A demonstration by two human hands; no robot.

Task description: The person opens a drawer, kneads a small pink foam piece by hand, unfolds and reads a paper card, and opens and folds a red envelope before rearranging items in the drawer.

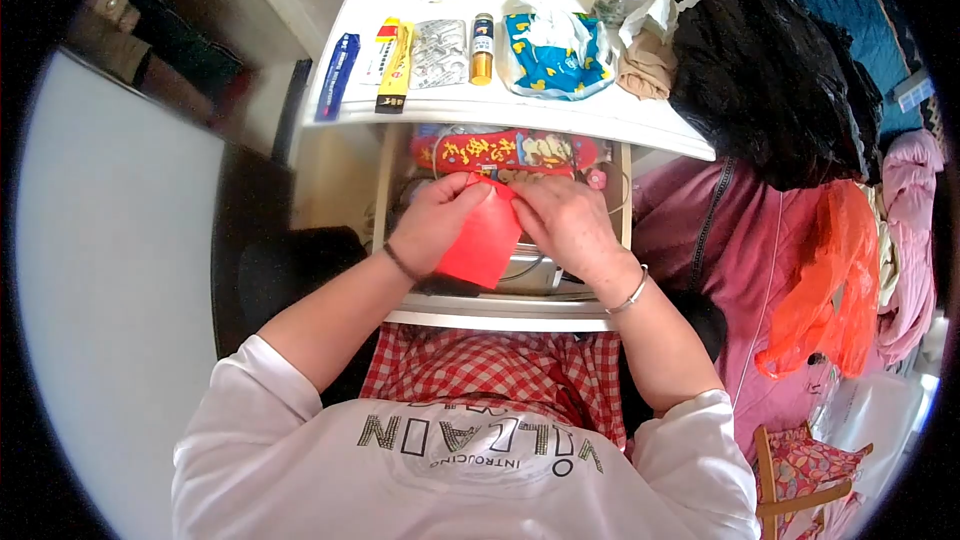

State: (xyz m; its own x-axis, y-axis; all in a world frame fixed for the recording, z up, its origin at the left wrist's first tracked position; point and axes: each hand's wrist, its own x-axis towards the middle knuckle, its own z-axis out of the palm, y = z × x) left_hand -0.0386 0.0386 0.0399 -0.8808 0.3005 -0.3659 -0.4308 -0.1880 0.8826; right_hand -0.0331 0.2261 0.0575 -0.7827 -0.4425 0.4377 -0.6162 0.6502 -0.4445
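Both hands hold a flat red envelope (484, 248) by its top edge, above an open drawer (480, 311). My left hand (432, 225) pinches the upper left corner, thumb on top. At the upper right corner, the fingers of my right hand (572, 228) are closed on the same edge. Whether anything is inside the envelope is hidden. Just beyond my hands, a red packet with gold characters (470, 152) lies at the back of the drawer. Cords and other small items around it are partly covered by my hands.
On the white tabletop (440, 108) stand a blue box (338, 77), a yellow box (395, 68), a gold-capped tube (482, 50) and a blue tissue pack (558, 52). A black plastic bag (775, 75) and an orange bag (825, 280) lie on the right.
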